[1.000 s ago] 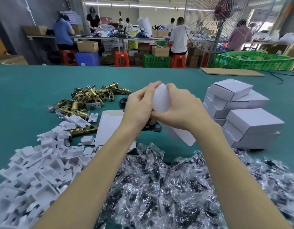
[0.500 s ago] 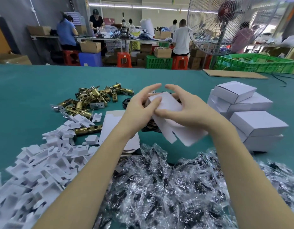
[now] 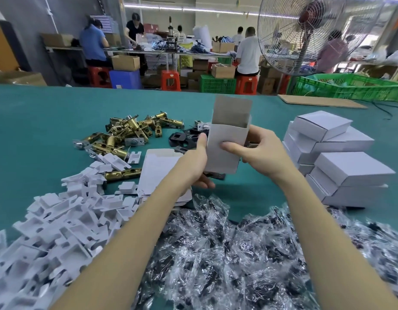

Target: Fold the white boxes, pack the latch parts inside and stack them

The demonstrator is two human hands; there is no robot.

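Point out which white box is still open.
The box held upright in both hands, the left hand and the right hand: its top flap stands up. The stacked boxes at right are all closed.

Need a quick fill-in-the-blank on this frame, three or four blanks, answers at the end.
1. Both hands, left hand and right hand, hold one white ____ with its top flap open.
2. The brass latch parts lie to the ____ of the held box.
3. The stack of finished boxes stands on the person's ____ side.
4. The table cover is ____ in colour.

Missing words: box; left; right; teal
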